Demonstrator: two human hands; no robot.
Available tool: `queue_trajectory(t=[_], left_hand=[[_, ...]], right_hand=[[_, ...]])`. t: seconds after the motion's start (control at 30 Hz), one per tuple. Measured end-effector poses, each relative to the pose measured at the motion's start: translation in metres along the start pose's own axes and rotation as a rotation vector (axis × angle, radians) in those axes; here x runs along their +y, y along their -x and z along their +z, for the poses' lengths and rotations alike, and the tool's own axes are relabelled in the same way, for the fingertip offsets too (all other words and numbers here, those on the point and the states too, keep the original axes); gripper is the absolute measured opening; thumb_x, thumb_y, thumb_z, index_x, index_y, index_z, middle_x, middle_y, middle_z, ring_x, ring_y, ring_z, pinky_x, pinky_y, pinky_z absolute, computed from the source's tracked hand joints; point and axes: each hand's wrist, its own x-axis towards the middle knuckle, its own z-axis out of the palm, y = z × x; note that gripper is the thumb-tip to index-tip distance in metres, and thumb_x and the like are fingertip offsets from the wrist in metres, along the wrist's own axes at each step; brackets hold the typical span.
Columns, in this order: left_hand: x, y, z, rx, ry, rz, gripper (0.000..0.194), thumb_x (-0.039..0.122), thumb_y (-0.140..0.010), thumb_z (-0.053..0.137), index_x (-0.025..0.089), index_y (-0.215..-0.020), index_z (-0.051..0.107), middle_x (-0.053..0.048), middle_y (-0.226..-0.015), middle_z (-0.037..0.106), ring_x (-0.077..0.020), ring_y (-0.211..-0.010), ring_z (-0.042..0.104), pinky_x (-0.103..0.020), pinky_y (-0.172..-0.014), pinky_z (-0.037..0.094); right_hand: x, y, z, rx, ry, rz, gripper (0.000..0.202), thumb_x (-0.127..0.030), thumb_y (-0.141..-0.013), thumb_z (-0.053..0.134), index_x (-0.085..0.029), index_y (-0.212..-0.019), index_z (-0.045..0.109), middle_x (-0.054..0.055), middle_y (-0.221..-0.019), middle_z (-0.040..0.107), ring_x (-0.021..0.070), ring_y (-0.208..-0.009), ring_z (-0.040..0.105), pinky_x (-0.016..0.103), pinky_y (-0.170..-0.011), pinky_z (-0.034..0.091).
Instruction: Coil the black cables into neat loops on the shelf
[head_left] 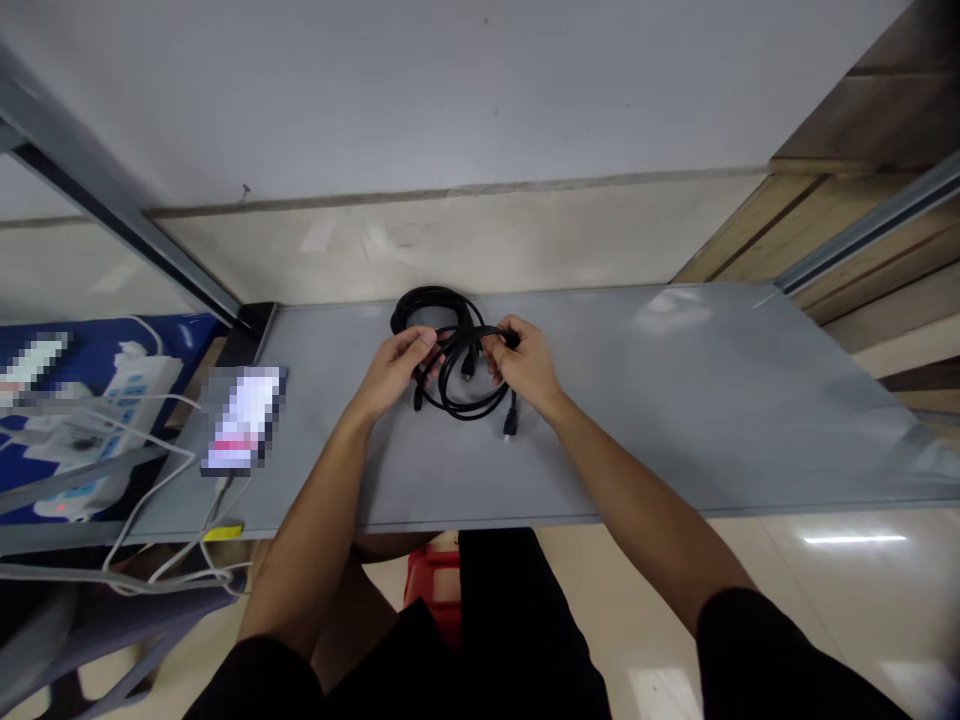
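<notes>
A loosely coiled black cable (471, 411) is held between my two hands above the grey table (675, 400). My left hand (401, 368) pinches the left side of the loops, thumb and fingers pressed together. On the right side, my right hand (525, 362) has its fingers closed round the cable. One black connector (511, 420) hangs below my right hand, and another dark connector end (418, 398) shows below my left. Behind the held loops lies a second black coil (427, 295) on the table, partly overlapped by them.
To the left, a phone (244, 420) with a blurred screen lies near the table's left end, a white cable plugged in. A white power strip (139, 400) rests on a blue surface beyond. A wall (480, 240) borders the back; a red stool (433, 580) shows below.
</notes>
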Motion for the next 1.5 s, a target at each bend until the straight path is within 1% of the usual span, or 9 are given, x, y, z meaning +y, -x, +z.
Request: queue_trajectory(t=[0.13, 0.3, 0.43, 0.57, 0.87, 1.07, 1.17, 1.37, 1.5], left_hand=[[-0.006, -0.001, 0.001, 0.041, -0.174, 0.055, 0.045, 0.063, -0.096, 0.076, 0.019, -0.108, 0.075, -0.001, -0.075, 0.065, -0.0153, -0.063, 0.059, -0.027, -0.057, 0.05], [-0.012, -0.001, -0.001, 0.195, -0.317, 0.112, 0.035, 0.054, -0.106, 0.064, 0.021, -0.113, 0.074, -0.004, -0.086, 0.072, -0.0204, -0.082, 0.067, -0.031, -0.075, 0.056], [-0.003, 0.002, -0.01, -0.016, -0.027, 0.014, 0.045, 0.057, -0.098, 0.072, 0.02, -0.122, 0.08, -0.008, -0.099, 0.08, -0.0232, -0.088, 0.073, -0.032, -0.074, 0.06], [0.007, 0.006, -0.018, -0.208, 0.032, -0.024, 0.05, 0.056, -0.083, 0.092, 0.018, -0.116, 0.085, -0.008, -0.104, 0.081, -0.0219, -0.091, 0.074, -0.033, -0.081, 0.063], [-0.008, -0.002, -0.009, 0.037, -0.295, 0.061, 0.064, 0.081, -0.097, 0.065, 0.021, -0.076, 0.058, 0.003, -0.064, 0.049, -0.0125, -0.058, 0.048, -0.026, -0.053, 0.044], [-0.017, -0.001, 0.017, 0.122, -0.293, 0.226, 0.057, 0.073, -0.106, 0.059, 0.025, -0.134, 0.071, -0.006, -0.099, 0.077, -0.0203, -0.082, 0.073, -0.033, -0.076, 0.061], [-0.021, -0.002, 0.022, 0.154, -0.309, 0.259, 0.047, 0.065, -0.108, 0.061, 0.027, -0.133, 0.073, -0.007, -0.103, 0.078, -0.0242, -0.102, 0.077, -0.036, -0.09, 0.064], [-0.024, -0.009, 0.013, 0.313, -0.077, 0.114, 0.033, 0.055, -0.111, 0.062, 0.025, -0.123, 0.069, 0.005, -0.067, 0.05, -0.0123, -0.053, 0.053, -0.022, -0.049, 0.049], [-0.02, -0.008, 0.013, 0.283, 0.008, 0.068, 0.027, 0.049, -0.107, 0.069, 0.024, -0.114, 0.063, 0.006, -0.071, 0.053, -0.011, -0.052, 0.052, -0.021, -0.045, 0.048]], right_hand=[[-0.005, 0.001, -0.003, -0.059, -0.035, 0.004, 0.05, -0.057, -0.081, 0.092, -0.026, -0.078, 0.054, -0.003, -0.067, 0.061, 0.0113, -0.054, 0.055, 0.024, -0.044, 0.049], [-0.01, 0.0, -0.007, -0.187, -0.156, 0.003, 0.059, -0.069, -0.076, 0.094, -0.028, -0.11, 0.068, -0.006, -0.073, 0.057, 0.0096, -0.055, 0.049, 0.022, -0.044, 0.044], [-0.009, -0.005, -0.014, -0.102, -0.186, 0.048, 0.054, -0.073, -0.081, 0.091, -0.026, -0.101, 0.071, -0.01, -0.061, 0.036, 0.0076, -0.049, 0.032, 0.022, -0.04, 0.029], [-0.012, -0.012, -0.022, -0.055, -0.263, 0.071, 0.051, -0.064, -0.077, 0.097, -0.024, -0.095, 0.071, -0.009, -0.065, 0.044, 0.0061, -0.05, 0.033, 0.022, -0.042, 0.03], [-0.015, -0.004, -0.011, -0.169, -0.202, 0.105, 0.068, -0.084, -0.073, 0.09, -0.026, -0.085, 0.056, -0.011, -0.062, 0.039, 0.0061, -0.047, 0.03, 0.021, -0.038, 0.026], [-0.007, 0.002, 0.001, -0.194, -0.132, 0.118, 0.069, -0.09, -0.078, 0.081, -0.026, -0.086, 0.054, -0.011, -0.061, 0.039, 0.0067, -0.045, 0.032, 0.021, -0.037, 0.026], [-0.005, 0.001, 0.001, -0.219, -0.153, 0.05, 0.065, -0.086, -0.082, 0.08, -0.025, -0.1, 0.065, -0.007, -0.069, 0.053, 0.0086, -0.051, 0.046, 0.023, -0.041, 0.038], [0.002, -0.006, -0.003, -0.348, -0.282, 0.051, 0.063, -0.076, -0.08, 0.088, -0.023, -0.11, 0.071, -0.005, -0.074, 0.065, 0.0126, -0.062, 0.063, 0.029, -0.061, 0.059], [0.006, -0.004, 0.003, -0.247, -0.232, 0.012, 0.066, -0.085, -0.078, 0.084, -0.025, -0.098, 0.065, -0.01, -0.064, 0.054, 0.0087, -0.049, 0.049, 0.027, -0.053, 0.056]])
